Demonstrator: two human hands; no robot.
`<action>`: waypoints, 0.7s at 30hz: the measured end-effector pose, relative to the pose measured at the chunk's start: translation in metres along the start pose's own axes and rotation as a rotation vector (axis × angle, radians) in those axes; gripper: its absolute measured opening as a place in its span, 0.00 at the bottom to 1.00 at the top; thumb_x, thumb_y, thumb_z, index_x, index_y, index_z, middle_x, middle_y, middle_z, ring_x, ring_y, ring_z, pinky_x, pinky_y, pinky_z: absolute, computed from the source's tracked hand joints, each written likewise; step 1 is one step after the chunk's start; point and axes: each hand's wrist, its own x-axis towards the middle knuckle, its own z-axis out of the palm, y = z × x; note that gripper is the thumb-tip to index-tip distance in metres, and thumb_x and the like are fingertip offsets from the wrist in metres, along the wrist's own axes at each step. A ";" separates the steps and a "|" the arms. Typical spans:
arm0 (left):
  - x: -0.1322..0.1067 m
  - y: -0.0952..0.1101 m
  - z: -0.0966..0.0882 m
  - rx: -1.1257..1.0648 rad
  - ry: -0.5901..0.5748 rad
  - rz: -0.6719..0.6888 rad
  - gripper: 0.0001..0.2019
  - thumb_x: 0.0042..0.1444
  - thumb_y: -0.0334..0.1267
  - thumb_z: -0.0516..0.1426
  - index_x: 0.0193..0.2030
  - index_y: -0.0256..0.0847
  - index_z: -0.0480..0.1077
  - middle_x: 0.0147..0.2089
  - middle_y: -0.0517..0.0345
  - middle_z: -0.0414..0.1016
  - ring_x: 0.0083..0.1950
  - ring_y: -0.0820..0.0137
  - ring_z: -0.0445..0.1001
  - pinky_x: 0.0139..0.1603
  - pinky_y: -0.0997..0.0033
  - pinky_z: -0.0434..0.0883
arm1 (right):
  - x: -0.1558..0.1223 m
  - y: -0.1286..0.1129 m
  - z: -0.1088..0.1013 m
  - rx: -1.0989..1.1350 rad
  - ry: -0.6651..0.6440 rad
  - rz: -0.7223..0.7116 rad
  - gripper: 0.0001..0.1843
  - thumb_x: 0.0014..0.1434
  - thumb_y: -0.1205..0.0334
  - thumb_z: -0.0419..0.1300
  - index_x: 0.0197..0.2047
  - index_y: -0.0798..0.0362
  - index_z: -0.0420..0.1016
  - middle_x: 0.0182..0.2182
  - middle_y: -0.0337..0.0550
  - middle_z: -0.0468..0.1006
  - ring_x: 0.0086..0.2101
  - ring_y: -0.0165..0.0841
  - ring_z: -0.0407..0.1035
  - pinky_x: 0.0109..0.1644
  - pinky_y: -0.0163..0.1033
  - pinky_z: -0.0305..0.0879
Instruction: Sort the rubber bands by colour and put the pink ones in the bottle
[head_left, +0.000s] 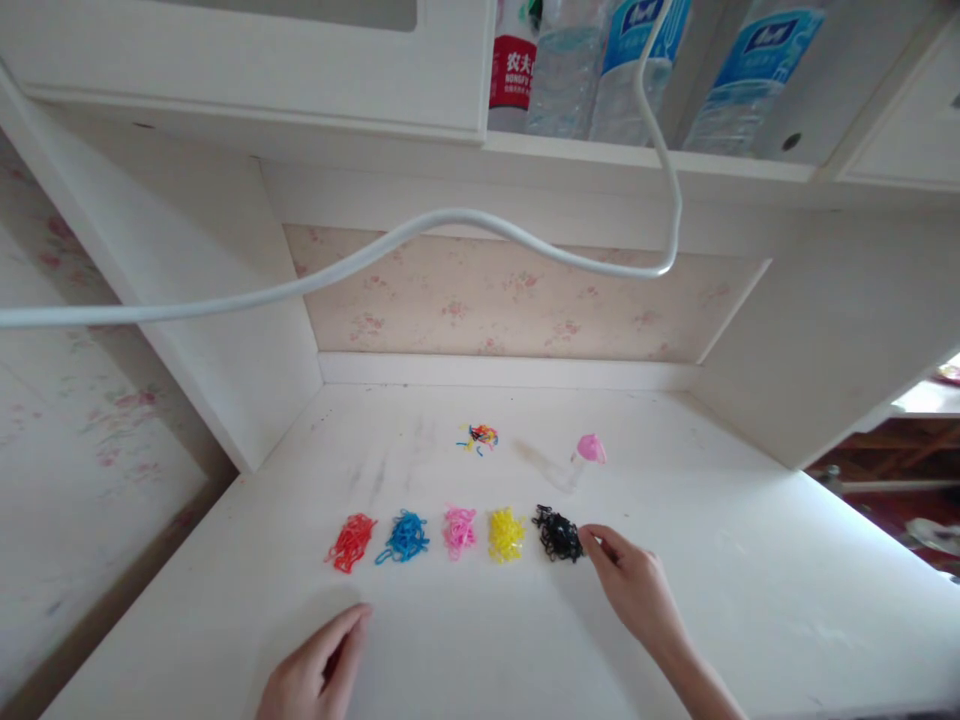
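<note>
Small rubber bands lie sorted by colour in a row on the white desk: a red pile (352,543), a blue pile (406,537), a pink pile (460,532), a yellow pile (507,535) and a black pile (558,534). At the right edge of the black pile, my right hand (626,580) pinches with thumb and index finger, touching the black rubber bands. My left hand (319,665) hovers in front of the red and blue piles, thumb and index finger pressed together. Whatever its fingertips might hold is too small to see.
Behind the row lies a small mixed-colour heap of bands (481,437). To its right is a clear container with a pink top (591,448), apparently lying tipped. A white cable (465,217) crosses the upper view. Water bottles (570,80) stand on the shelf above.
</note>
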 end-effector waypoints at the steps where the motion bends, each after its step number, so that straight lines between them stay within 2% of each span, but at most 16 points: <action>1: 0.011 0.007 -0.003 -0.063 -0.046 -0.051 0.13 0.61 0.44 0.50 0.41 0.46 0.76 0.38 0.62 0.82 0.38 0.72 0.80 0.36 0.84 0.75 | -0.005 0.011 0.001 0.006 -0.003 0.041 0.22 0.57 0.42 0.49 0.37 0.48 0.77 0.20 0.36 0.73 0.22 0.30 0.65 0.28 0.31 0.59; 3: 0.039 0.026 -0.007 -0.146 -0.130 -0.108 0.14 0.61 0.44 0.50 0.42 0.45 0.75 0.39 0.62 0.81 0.39 0.73 0.79 0.38 0.83 0.74 | -0.013 0.028 0.003 0.038 0.001 0.118 0.24 0.56 0.41 0.49 0.37 0.48 0.77 0.23 0.37 0.76 0.25 0.32 0.68 0.30 0.32 0.61; 6: 0.089 0.060 -0.005 -0.173 -0.270 -0.091 0.14 0.61 0.44 0.48 0.42 0.46 0.74 0.37 0.63 0.81 0.36 0.74 0.78 0.36 0.81 0.72 | -0.020 0.037 0.006 0.084 0.023 0.168 0.25 0.55 0.40 0.49 0.38 0.48 0.77 0.30 0.40 0.79 0.31 0.35 0.71 0.35 0.33 0.63; 8: 0.122 0.079 0.007 -0.140 -0.349 -0.073 0.15 0.61 0.44 0.48 0.41 0.45 0.74 0.38 0.62 0.80 0.37 0.74 0.77 0.38 0.79 0.70 | -0.020 0.037 0.008 0.081 0.008 0.158 0.25 0.55 0.39 0.48 0.38 0.47 0.77 0.27 0.40 0.79 0.29 0.35 0.71 0.34 0.33 0.63; 10: 0.152 0.091 0.027 -0.003 -0.465 -0.108 0.13 0.59 0.42 0.49 0.39 0.45 0.75 0.38 0.60 0.80 0.39 0.73 0.77 0.39 0.79 0.69 | -0.017 0.036 0.010 0.072 -0.024 0.135 0.25 0.55 0.40 0.48 0.38 0.47 0.78 0.24 0.40 0.77 0.26 0.34 0.69 0.32 0.33 0.62; 13: 0.187 0.095 0.063 0.094 -0.493 -0.150 0.11 0.56 0.43 0.53 0.37 0.44 0.75 0.39 0.56 0.80 0.40 0.68 0.77 0.40 0.73 0.68 | -0.012 0.036 0.010 0.074 -0.063 0.110 0.23 0.57 0.41 0.48 0.38 0.46 0.78 0.24 0.39 0.78 0.27 0.34 0.70 0.32 0.32 0.61; 16: 0.209 0.092 0.092 0.175 -0.476 -0.199 0.11 0.56 0.43 0.53 0.40 0.43 0.74 0.42 0.52 0.79 0.45 0.63 0.76 0.43 0.68 0.68 | -0.009 0.037 0.009 0.059 -0.092 0.101 0.22 0.58 0.42 0.48 0.38 0.45 0.78 0.24 0.37 0.77 0.27 0.33 0.70 0.31 0.32 0.60; 19: 0.223 0.088 0.111 0.223 -0.459 -0.242 0.13 0.59 0.42 0.52 0.45 0.38 0.72 0.46 0.47 0.76 0.48 0.62 0.74 0.47 0.63 0.68 | -0.008 0.036 0.008 0.024 -0.102 0.093 0.22 0.59 0.43 0.47 0.38 0.44 0.78 0.22 0.36 0.76 0.25 0.32 0.68 0.29 0.31 0.58; 21: 0.229 0.085 0.119 0.238 -0.461 -0.268 0.15 0.61 0.43 0.52 0.48 0.36 0.69 0.48 0.48 0.74 0.47 0.63 0.73 0.47 0.59 0.69 | -0.008 0.035 0.008 0.005 -0.106 0.085 0.22 0.59 0.43 0.47 0.38 0.44 0.78 0.21 0.36 0.75 0.24 0.32 0.68 0.28 0.32 0.57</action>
